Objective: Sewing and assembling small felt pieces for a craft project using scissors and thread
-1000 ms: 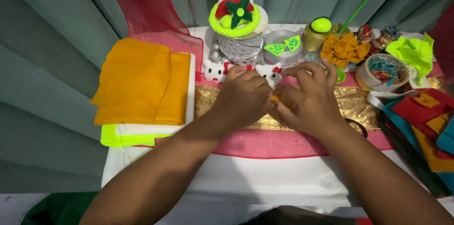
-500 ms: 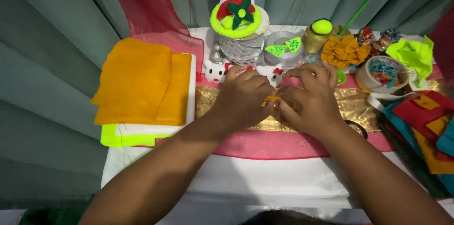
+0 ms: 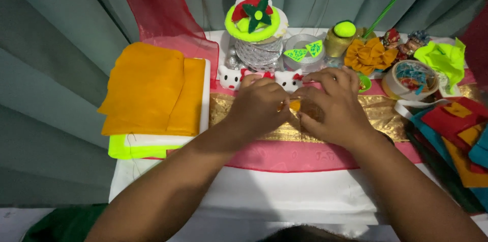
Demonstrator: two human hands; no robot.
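both hands pinched together over the gold ribbon: left hand and right hand closed on a small orange piece between the fingertips, perhaps felt. folding seemingly midway, nothing finished beneath. just beyond, cat figures; left, orange cloth stack; free worktop nearer the body.

Left hand and right hand meet — fingers apparently pinched.

small orange piece: mostly hidden between fingers (shape unclear) | felt pile: cut by right edge
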